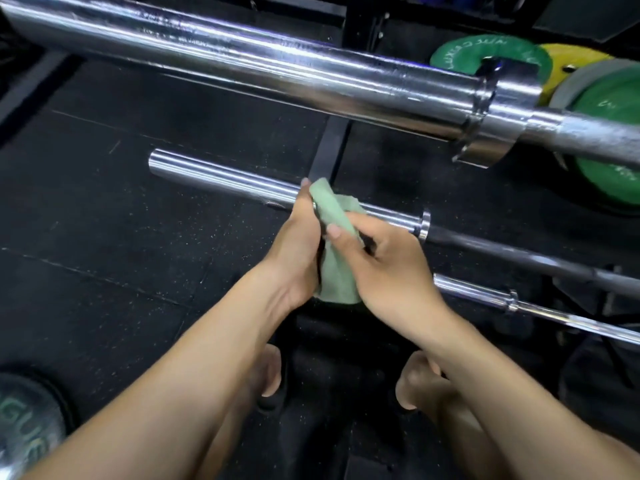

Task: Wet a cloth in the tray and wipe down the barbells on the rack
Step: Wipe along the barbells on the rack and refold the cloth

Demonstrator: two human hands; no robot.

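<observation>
Holding the pale green cloth between both hands at the centre of the frame; my left hand grips its left side with fingers curled along the fold and a fingertip showing at the top edge; my right hand pinches it from the right, thumb pressed flat on the fabric; the cloth hangs bunched between my palms, its upper end in front of the middle barbell, though whether it touches the steel I cannot tell; that chrome sleeve runs from centre left down to a collar at centre right; a thicker top barbell crosses the upper frame from upper left to right edge; a third, lower barbell lies at the right, below the others; green weight plates stand at the upper right with a yellow plate behind them; black rubber floor fills the left; my bare feet show at the lower centre
</observation>
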